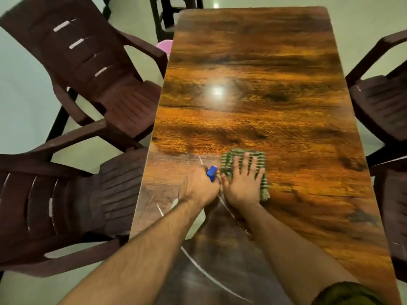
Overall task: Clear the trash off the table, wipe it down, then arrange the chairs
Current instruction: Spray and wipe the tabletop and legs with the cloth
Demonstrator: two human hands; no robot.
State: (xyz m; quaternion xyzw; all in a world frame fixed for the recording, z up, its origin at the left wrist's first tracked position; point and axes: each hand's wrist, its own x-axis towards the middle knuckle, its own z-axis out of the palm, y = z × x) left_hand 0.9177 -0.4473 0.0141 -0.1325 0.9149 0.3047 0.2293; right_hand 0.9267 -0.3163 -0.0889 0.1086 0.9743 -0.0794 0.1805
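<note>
Right grip (242, 183), fingers flat and spread, presses the green cloth (256, 155) on the near worktop (264, 89); left grip (201, 186) curls round a blue-topped spray bottle (211, 172); best wipe farther in overlapping even strokes.

Green striped cloth (244, 166), orange-brown woodgrain table (264, 62), dark brown chairs (92, 69).

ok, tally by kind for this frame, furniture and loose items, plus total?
Table: 1
Brown chairs: 4, two left, two right
Dark furniture at the far end: 1, kind unclear
Green cloth: 1, under the right hand
Blue item: 1, gripped by the left hand
Pink object: 1, mostly hidden
Total: 9
</note>
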